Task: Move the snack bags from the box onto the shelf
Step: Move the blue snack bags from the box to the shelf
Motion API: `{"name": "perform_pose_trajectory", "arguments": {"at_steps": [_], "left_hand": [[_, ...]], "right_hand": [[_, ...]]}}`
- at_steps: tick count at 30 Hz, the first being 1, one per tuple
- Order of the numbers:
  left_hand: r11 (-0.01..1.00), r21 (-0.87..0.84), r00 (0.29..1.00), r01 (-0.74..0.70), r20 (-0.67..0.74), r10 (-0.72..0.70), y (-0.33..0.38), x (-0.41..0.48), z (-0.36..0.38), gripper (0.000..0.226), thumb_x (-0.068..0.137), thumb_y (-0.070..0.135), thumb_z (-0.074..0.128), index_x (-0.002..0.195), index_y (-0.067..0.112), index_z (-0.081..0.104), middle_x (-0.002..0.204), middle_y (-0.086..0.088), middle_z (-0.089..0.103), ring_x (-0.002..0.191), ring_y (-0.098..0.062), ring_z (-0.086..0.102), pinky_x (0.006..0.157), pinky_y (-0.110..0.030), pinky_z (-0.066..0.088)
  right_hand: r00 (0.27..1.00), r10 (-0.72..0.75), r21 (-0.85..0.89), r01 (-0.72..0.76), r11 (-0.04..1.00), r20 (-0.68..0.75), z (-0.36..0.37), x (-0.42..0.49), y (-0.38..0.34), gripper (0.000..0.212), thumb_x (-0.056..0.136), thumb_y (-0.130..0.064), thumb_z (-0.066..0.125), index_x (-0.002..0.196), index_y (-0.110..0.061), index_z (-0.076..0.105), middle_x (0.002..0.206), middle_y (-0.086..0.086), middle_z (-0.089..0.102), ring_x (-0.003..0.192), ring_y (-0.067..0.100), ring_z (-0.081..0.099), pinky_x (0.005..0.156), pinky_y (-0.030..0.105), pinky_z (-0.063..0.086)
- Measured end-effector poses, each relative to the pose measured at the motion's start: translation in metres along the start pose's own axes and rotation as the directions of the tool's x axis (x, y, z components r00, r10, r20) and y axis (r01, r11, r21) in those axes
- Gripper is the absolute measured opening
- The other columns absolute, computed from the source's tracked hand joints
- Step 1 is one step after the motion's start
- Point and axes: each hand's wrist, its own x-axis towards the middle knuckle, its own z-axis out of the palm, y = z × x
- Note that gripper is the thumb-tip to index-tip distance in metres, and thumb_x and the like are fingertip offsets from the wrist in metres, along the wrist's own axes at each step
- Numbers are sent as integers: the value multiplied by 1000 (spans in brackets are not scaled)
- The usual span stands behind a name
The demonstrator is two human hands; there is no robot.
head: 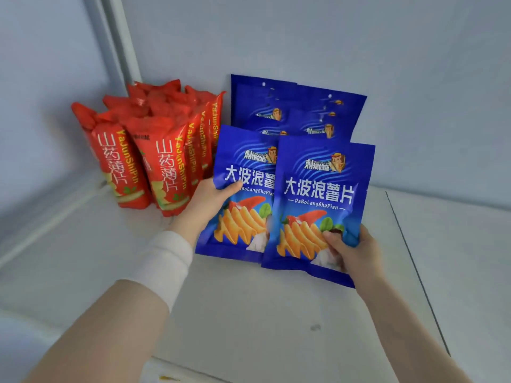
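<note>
Two blue snack bags stand side by side at the front of the white shelf [249, 313]. My left hand [204, 203] grips the left blue bag [243, 217] by its left edge, thumb on the front. My right hand [351, 250] pinches the right blue bag [318, 217] at its lower right corner. Behind them several more blue bags [298, 111] lean upright against the back wall. Several red snack bags [154, 145] stand packed together in the shelf's left corner. The box is out of view.
The grey back wall [331, 45] and a left side wall with a vertical post [116, 51] close in the shelf. A seam [414, 266] runs across the shelf surface to the right of the blue bags. Bare shelf lies in front and to the right.
</note>
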Motion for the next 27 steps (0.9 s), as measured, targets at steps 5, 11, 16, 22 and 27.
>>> {"name": "perform_pose_trajectory", "arguments": {"at_steps": [5, 11, 16, 22, 27], "left_hand": [[996, 83, 1000, 11, 3, -12, -20, 72, 9, 27, 83, 26, 70, 106, 14, 65, 106, -5, 70, 99, -22, 66, 94, -45, 50], [989, 149, 991, -1, -132, 21, -34, 109, 18, 47, 76, 32, 75, 114, 9, 59, 111, -5, 68, 99, -19, 65, 90, -40, 53], [981, 186, 963, -47, -254, 95, -37, 104, 30, 51, 81, 27, 72, 120, 6, 47, 117, -1, 61, 101, -11, 60, 72, -12, 44], [951, 297, 928, -88, -322, 186, -43, 97, 36, 67, 84, 29, 69, 139, 9, 36, 136, -6, 47, 126, -13, 45, 83, 4, 30], [787, 609, 887, -97, -306, 346, -38, 84, 37, 71, 89, 33, 61, 145, 7, 27, 146, -13, 35, 136, -23, 31, 108, -28, 29]], "right_hand": [[998, -48, -110, 43, 993, -42, 24, 60, 12, 26, 80, -11, 71, 99, -17, 54, 82, -13, 60, 66, -3, 58, 47, 2, 42], [987, -93, -255, 58, 965, -128, 37, 97, 22, 28, 76, -15, 75, 98, -10, 57, 89, 0, 62, 79, 14, 56, 59, 13, 43], [969, -136, -305, 69, 950, -206, 44, 98, 28, 35, 79, -18, 73, 108, -8, 56, 95, -1, 59, 82, 14, 54, 53, 0, 38], [935, -201, -445, 53, 894, -291, 48, 91, 40, 53, 82, -36, 66, 127, -13, 48, 119, 7, 56, 113, 26, 50, 93, 41, 45], [899, -321, -673, 40, 739, -299, 57, 78, 33, 68, 86, -32, 61, 142, -4, 32, 140, 15, 38, 128, 31, 32, 104, 39, 27]]}}
